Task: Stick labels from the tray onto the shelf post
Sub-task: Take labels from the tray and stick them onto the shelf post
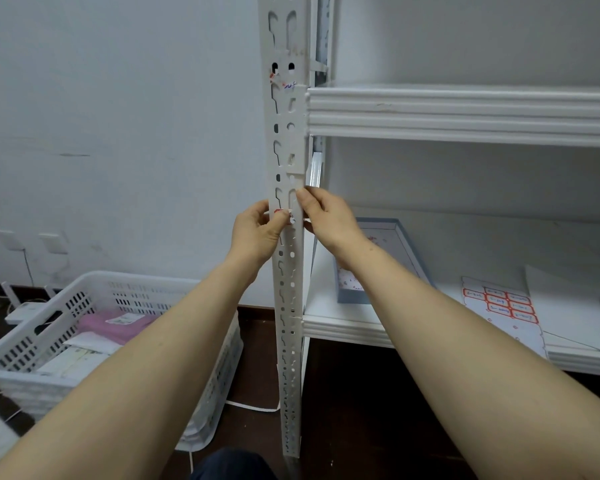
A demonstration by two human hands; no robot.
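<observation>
In my head view, both hands meet at the white slotted shelf post (289, 271). My left hand (257, 233) pinches a red-edged label (282, 212) against the post's left edge. My right hand (326, 220) grips the post itself, thumb on its front face and fingers curled behind its right edge. On the lower shelf (413, 192) just right of the post lies the grey-rimmed tray (352, 296), holding white sheets with small red marks. A sheet of red-bordered labels (499, 306) lies farther right. On the floor to the left, a white basket (146, 292) holds pink cloth (115, 325) and pale packets.
</observation>
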